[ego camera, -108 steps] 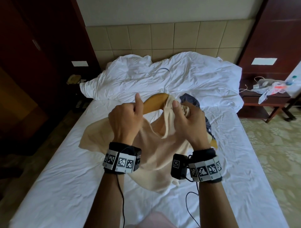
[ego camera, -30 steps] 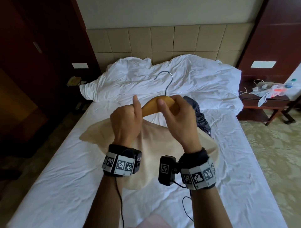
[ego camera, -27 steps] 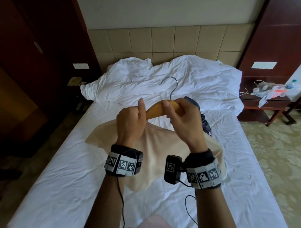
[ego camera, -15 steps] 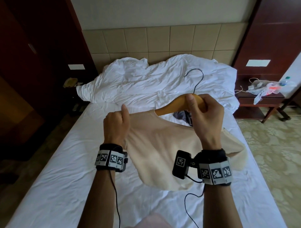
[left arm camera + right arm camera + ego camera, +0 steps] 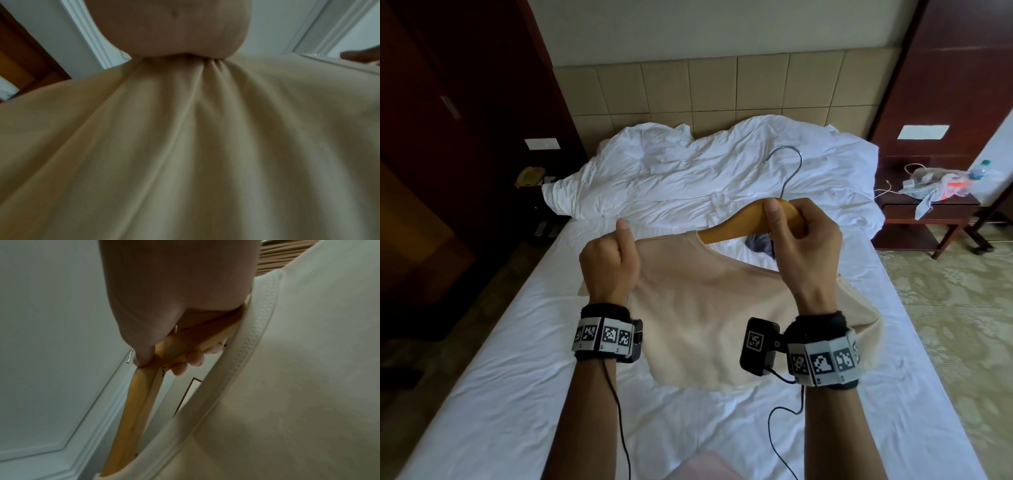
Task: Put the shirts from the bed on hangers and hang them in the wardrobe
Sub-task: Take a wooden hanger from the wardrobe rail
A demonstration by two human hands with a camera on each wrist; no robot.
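Observation:
A cream shirt hangs in the air over the bed, held up by both hands. My right hand grips the middle of a wooden hanger, whose metal hook points up. The hanger's left arm runs into the shirt's neck opening. My left hand grips the shirt's left shoulder in a fist. In the left wrist view bunched cream fabric spreads from that hand. The right wrist view shows my fingers curled round the hanger beside the ribbed collar. A dark garment lies behind on the bed.
A crumpled white duvet covers the head of the bed. Dark wooden panels stand to the left. A bedside table at the right carries a plastic bag and cables. Patterned carpet lies right of the bed.
The hands have drawn apart, the right one carrying the hanger right and up. The shirt has lifted off the bed and spread out between the hands, with the hook now clear above.

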